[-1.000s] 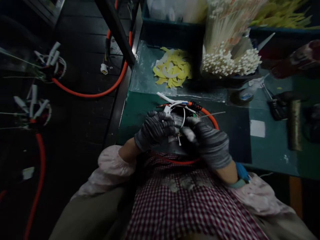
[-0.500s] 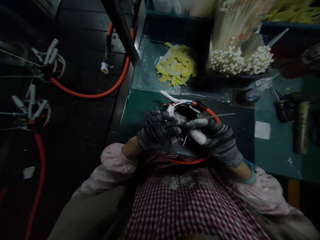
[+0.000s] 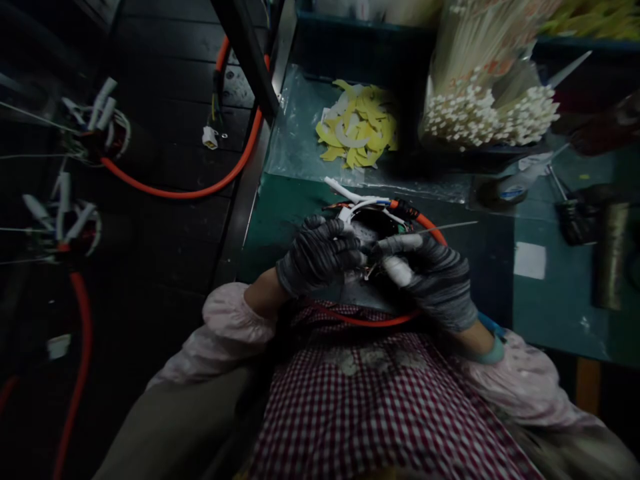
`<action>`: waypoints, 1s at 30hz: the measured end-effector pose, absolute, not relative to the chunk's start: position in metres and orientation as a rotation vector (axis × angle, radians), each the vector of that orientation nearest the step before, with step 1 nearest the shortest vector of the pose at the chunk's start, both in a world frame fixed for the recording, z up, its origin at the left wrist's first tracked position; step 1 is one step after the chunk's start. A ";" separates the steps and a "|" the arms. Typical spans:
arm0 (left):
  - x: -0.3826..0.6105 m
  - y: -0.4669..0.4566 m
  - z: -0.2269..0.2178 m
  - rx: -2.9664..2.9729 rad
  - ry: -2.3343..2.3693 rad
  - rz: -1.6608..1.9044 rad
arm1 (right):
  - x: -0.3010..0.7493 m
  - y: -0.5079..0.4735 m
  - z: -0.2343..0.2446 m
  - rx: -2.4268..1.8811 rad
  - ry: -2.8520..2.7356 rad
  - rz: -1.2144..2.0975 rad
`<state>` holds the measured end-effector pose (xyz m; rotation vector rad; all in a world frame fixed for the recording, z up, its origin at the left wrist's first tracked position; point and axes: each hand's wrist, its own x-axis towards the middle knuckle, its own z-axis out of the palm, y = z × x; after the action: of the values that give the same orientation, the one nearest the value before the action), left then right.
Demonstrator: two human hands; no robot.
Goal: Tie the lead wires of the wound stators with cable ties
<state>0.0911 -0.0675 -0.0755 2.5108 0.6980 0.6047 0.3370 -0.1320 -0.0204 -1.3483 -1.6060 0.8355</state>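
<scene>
In the middle of the work surface sits a motor stator (image 3: pixel 364 232), a round part with white-sleeved wires (image 3: pixel 345 193) and an orange cable (image 3: pixel 429 225) at its far side. My left hand (image 3: pixel 323 257), in a grey striped glove, curls its fingers over the stator's left side, by the wires. From the right, my right hand (image 3: pixel 433 277) meets it over the stator's near part, thumb and forefinger pinched together, their tips taped white. A thin pale rod (image 3: pixel 457 226) sticks out rightward from this hand. What lies between the fingertips is mostly hidden.
Yellow and white curved slips (image 3: pixel 357 127) lie on plastic film behind the stator. A holder of thin white-tipped sticks (image 3: pixel 470 117) stands at the back right. Two more stators (image 3: pixel 107 130) with orange cables lie left, beyond a metal frame post (image 3: pixel 250 60). A white paper square (image 3: pixel 530 260) lies right.
The fingers shift slightly over the stator, and the thin rod tilts a little more upward at its right end. The view itself shifts slightly.
</scene>
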 end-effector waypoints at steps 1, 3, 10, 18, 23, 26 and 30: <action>0.092 -0.068 -0.075 2.541 0.701 0.599 | 0.338 -0.132 -0.021 -1.303 -1.684 0.814; 0.093 -0.070 -0.074 2.592 0.713 0.585 | 0.339 -0.133 -0.026 -1.167 -1.872 0.761; 0.093 -0.070 -0.073 2.685 0.624 0.747 | 0.330 -0.155 -0.052 -1.193 -1.586 0.858; 0.101 -0.068 -0.065 2.479 0.740 0.585 | 0.319 -0.134 -0.033 -1.165 -1.722 0.885; 0.105 -0.072 -0.061 2.429 0.833 0.490 | 0.305 -0.111 -0.038 -1.352 -1.566 0.522; 0.101 -0.074 -0.065 2.420 0.815 0.611 | 0.308 -0.108 -0.034 -1.318 -1.641 0.511; 0.095 -0.074 -0.069 2.507 0.836 0.716 | 0.323 -0.118 -0.024 -1.280 -1.489 0.645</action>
<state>0.0950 -0.0742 -0.0695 2.5069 0.8356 0.7161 0.3229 -0.1177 -0.0235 -1.2803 -1.4892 0.6446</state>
